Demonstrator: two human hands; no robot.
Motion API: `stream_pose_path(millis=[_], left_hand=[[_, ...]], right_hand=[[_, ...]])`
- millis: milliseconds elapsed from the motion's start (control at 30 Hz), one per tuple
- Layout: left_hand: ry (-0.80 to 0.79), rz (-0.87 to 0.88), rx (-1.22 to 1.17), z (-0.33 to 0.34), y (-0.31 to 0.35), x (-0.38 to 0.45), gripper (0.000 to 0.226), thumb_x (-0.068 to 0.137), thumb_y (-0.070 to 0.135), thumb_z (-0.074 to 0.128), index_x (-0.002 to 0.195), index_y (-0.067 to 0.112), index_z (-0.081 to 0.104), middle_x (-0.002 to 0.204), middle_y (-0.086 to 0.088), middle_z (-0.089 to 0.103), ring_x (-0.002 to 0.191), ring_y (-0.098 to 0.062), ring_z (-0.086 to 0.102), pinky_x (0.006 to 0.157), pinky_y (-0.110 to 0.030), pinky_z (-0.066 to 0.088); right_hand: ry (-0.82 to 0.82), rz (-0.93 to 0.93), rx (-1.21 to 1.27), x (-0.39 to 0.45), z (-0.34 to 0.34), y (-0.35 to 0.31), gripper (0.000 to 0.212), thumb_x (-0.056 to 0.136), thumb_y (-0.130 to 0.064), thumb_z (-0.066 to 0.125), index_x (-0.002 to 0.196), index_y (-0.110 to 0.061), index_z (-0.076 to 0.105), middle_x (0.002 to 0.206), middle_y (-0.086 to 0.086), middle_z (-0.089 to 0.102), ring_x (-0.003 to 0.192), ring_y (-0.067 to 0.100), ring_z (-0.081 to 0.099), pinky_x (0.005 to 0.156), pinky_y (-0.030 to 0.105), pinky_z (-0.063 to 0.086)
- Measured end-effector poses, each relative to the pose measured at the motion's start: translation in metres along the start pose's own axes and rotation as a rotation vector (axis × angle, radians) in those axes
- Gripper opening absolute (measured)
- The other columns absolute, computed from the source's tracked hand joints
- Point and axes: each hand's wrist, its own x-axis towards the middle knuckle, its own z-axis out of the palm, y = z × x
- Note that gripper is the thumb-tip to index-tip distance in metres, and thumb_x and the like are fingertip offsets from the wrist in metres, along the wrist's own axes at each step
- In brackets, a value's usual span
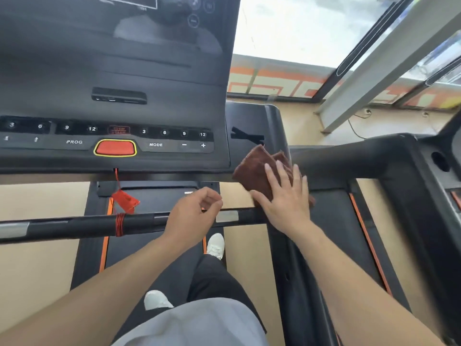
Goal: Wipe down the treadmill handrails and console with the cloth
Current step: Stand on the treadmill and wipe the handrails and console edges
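— Where's the cloth (254,168)?
— Right of the console (112,96), pressed flat under the right hand (284,201), its grip released.
— And the left hand (192,216)?
— Loosely curled over the handrail (74,224), grasping nothing.

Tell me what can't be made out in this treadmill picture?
All in the head view:
- Cloth: its lower part is hidden under the right hand, and so is the surface being wiped.
- Console: its screen is cut off by the top edge, and glare blurs the icons.
- Handrail: the left hand covers a stretch of it; whether it touches the bar is unclear.
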Motion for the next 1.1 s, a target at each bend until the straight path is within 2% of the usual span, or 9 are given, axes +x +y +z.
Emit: stream_pose_path(millis=[67,167,333,467,567,733,867,967,1100], left_hand=[[0.039,0.033,0.109,0.0,0.002,0.011,0.008,0.095,0.033,0.065,0.088,0.036,0.066,0.079,0.02,0.067,0.076,-0.001,0.061,0.065,-0.019,0.042],[0.082,-0.003,0.139,0.003,0.002,0.026,0.008,0.095,0.035,0.064,0.088,0.037,0.066,0.075,0.021,0.064,0.066,-0.003,0.059,0.06,-0.025,0.044],[0.099,-0.02,0.373,0.015,0.002,0.031,0.012,0.094,0.048,0.06,0.093,0.037,0.066,0.082,0.02,0.064,0.071,-0.004,0.058,0.063,-0.029,0.049],[0.1,-0.029,0.426,0.019,0.001,0.035,0.016,0.091,0.052,0.06,0.094,0.038,0.067,0.08,0.021,0.064,0.078,-0.004,0.062,0.069,-0.033,0.056],[0.112,-0.066,0.442,0.021,0.001,0.037,0.016,0.089,0.054,0.061,0.091,0.038,0.066,0.079,0.022,0.063,0.078,-0.003,0.061,0.07,-0.03,0.054],[0.077,-0.134,0.483,0.024,0.0,0.04,0.018,0.088,0.057,0.06,0.085,0.039,0.064,0.079,0.021,0.064,0.077,-0.003,0.063,0.07,-0.031,0.054],[0.101,-0.113,0.584,0.028,0.0,0.039,0.02,0.089,0.057,0.058,0.082,0.039,0.062,0.078,0.021,0.063,0.074,-0.005,0.064,0.064,-0.029,0.054],[0.111,-0.097,0.616,0.029,-0.002,0.039,0.022,0.089,0.059,0.059,0.078,0.039,0.06,0.074,0.02,0.063,0.07,-0.005,0.064,0.059,-0.028,0.054],[0.095,-0.103,0.625,0.029,0.0,0.04,0.023,0.089,0.058,0.058,0.077,0.039,0.06,0.072,0.022,0.061,0.07,-0.004,0.063,0.058,-0.027,0.051]], right_hand=[[0.061,-0.029,-0.073,0.03,0.017,-0.008,0.072,0.101,-0.071,0.017,0.162,-0.034,0.021,0.171,-0.001,0.018,0.158,0.032,0.003,0.126,0.058,0.005],[0.137,-0.056,-0.053,0.061,0.013,-0.017,0.067,0.103,-0.066,0.015,0.161,-0.034,0.027,0.168,-0.002,0.027,0.158,0.029,0.012,0.126,0.057,0.007],[0.158,-0.183,-0.017,0.089,0.009,-0.01,0.061,0.103,-0.064,0.023,0.158,-0.038,0.035,0.164,-0.009,0.037,0.156,0.022,0.02,0.127,0.052,0.009],[0.129,-0.239,0.105,0.109,-0.001,-0.004,0.058,0.103,-0.06,0.032,0.157,-0.04,0.036,0.169,-0.009,0.025,0.158,0.019,0.011,0.128,0.048,0.003],[0.121,-0.162,0.261,0.126,-0.007,-0.004,0.056,0.103,-0.053,0.043,0.156,-0.038,0.039,0.17,-0.007,0.02,0.158,0.019,0.01,0.128,0.045,0.004],[0.345,0.101,0.512,0.177,-0.017,-0.013,0.04,0.104,-0.043,0.044,0.137,-0.033,0.064,0.157,-0.002,0.048,0.15,0.028,0.034,0.124,0.054,0.024],[0.431,0.297,0.557,0.215,-0.029,-0.035,0.042,0.105,-0.053,0.038,0.121,-0.033,0.071,0.154,-0.005,0.052,0.153,0.026,0.027,0.126,0.055,0.011],[0.263,-0.007,0.46,0.221,-0.04,-0.043,0.057,0.096,-0.073,0.033,0.116,-0.039,0.074,0.15,-0.011,0.055,0.15,0.023,0.03,0.125,0.054,0.009],[-0.046,-0.457,0.243,0.175,-0.034,-0.021,0.085,0.076,-0.09,0.046,0.147,-0.042,0.051,0.165,-0.015,0.032,0.157,0.02,0.013,0.127,0.054,0.001]])
